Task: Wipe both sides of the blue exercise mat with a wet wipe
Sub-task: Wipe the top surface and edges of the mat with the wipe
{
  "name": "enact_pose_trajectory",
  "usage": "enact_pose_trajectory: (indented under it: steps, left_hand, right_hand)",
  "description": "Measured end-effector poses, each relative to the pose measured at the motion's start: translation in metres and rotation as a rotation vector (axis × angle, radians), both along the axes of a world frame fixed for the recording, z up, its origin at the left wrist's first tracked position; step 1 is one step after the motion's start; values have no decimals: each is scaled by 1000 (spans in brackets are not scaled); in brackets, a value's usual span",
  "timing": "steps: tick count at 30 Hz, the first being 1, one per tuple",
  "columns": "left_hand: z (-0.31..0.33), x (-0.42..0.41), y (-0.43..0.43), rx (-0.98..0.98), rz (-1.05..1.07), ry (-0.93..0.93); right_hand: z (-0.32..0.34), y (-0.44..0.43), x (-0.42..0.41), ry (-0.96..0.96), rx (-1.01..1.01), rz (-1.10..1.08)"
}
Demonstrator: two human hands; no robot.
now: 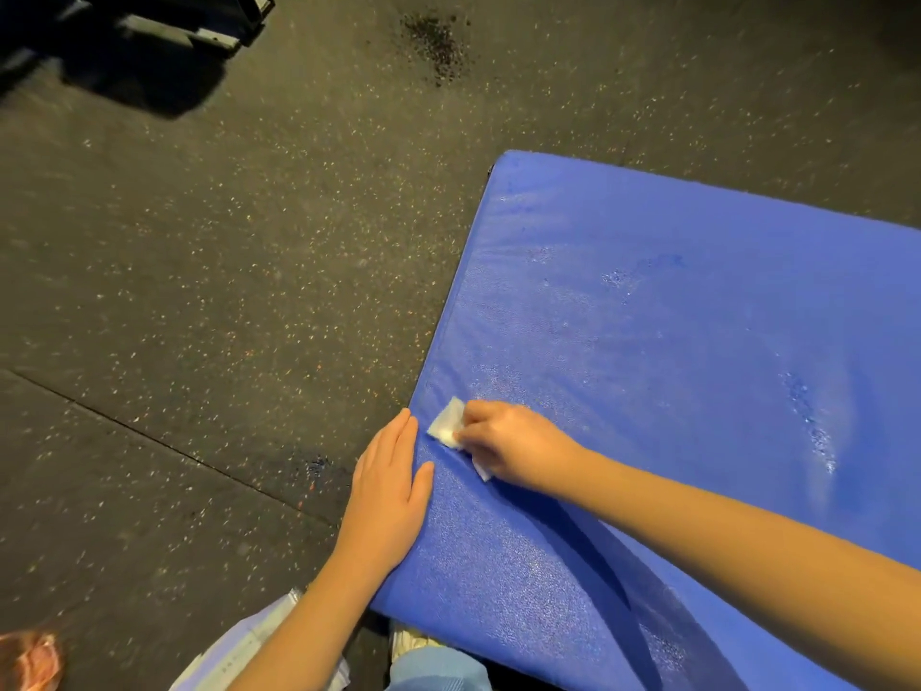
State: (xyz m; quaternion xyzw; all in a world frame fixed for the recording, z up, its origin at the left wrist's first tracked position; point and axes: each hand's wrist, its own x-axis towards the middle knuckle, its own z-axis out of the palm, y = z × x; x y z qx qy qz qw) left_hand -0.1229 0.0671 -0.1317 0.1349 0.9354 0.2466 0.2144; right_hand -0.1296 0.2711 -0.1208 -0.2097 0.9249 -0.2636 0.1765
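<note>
Lying on speckled rubber floor (199, 291), blue exercise mat (673, 341).

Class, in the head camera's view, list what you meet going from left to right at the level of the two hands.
speckled floor → left hand → wet wipe → right hand → worn patch on the blue mat

The exercise mat (673, 366) is solid blue with a fine pebbled texture and scattered paler worn patches. The wet wipe (447, 427) is white. The floor (224, 266) is dark grey, flecked with light speckles.
</note>
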Motion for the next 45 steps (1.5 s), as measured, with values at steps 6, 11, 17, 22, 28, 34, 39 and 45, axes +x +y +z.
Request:
enact_pose_trajectory:
  steps: [6, 11, 17, 22, 28, 34, 39, 45]
  left_hand:
    - [4, 4, 1, 16, 31, 14]
    - [2, 5, -3, 111, 141, 19]
    - [-2, 7, -4, 114, 144, 60]
    - [-2, 4, -5, 103, 131, 57]
    - [-2, 6, -5, -11, -21, 140]
    - [-5, 2, -3, -66, -66, 166]
    - [2, -13, 2, -116, -150, 207]
    - [3, -23, 8, -152, -223, 187]
  right_hand:
    - [-7, -4, -41, 87, 53, -398]
    - [3, -34, -22, -17, -47, -16]
    - [-7, -34, -41, 63, -83, -188]
    - [-8, -16, -52, 63, 19, -88]
    - [-7, -6, -41, 81, 44, -218]
    - [-16, 26, -57, 159, 203, -382]
    - [-9, 4, -19, 117, 29, -198]
    - [-20, 56, -43, 190, 188, -370]
